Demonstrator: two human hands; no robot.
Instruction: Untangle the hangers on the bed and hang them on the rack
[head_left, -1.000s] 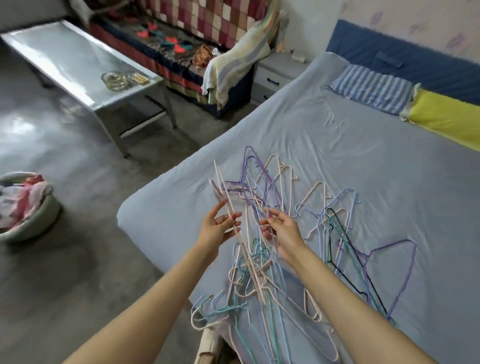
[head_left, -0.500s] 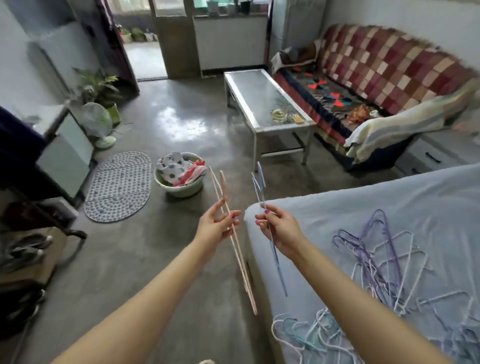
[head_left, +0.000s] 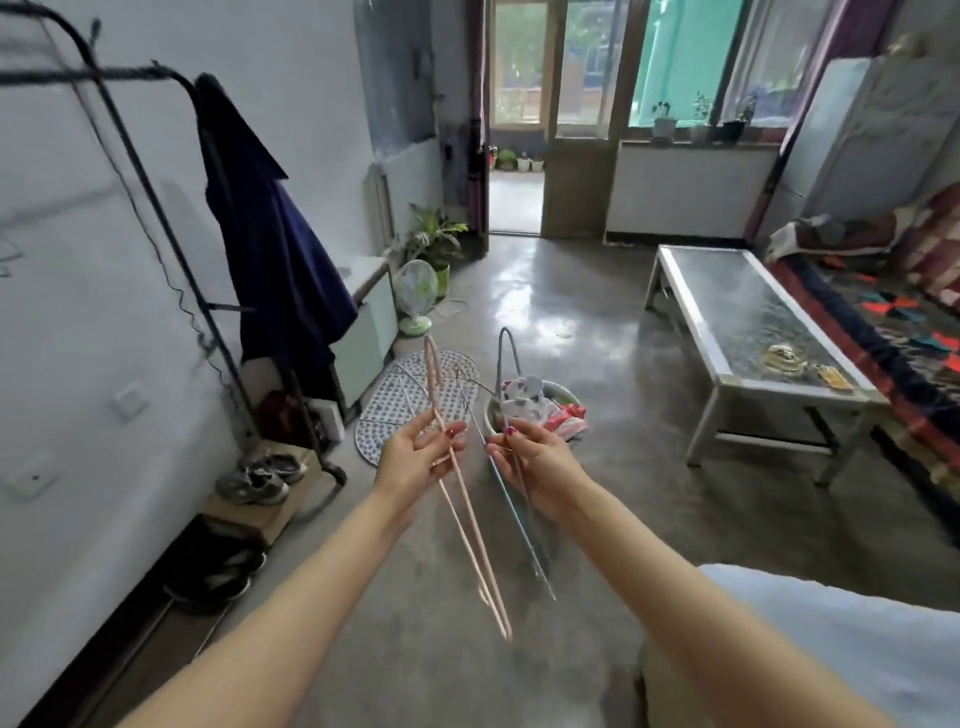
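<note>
While the black rack (head_left: 156, 218) stands at far left with a navy garment (head_left: 270, 249) on it, the left hand (head_left: 415, 457) grips a pink hanger (head_left: 467, 509), the right hand (head_left: 535, 462) pinches a blue hanger (head_left: 511, 483), and the bed (head_left: 857, 644) corner shows lower right.

Concrete floor (head_left: 597, 467) — patterned mat (head_left: 384, 410), laundry basin (head_left: 535, 410), coffee table (head_left: 753, 332)

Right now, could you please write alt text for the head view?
Two bare hands each hold up a wire hanger: the left hand a pink hanger, the right hand a blue hanger. A black rack with a dark garment stands left.
</note>
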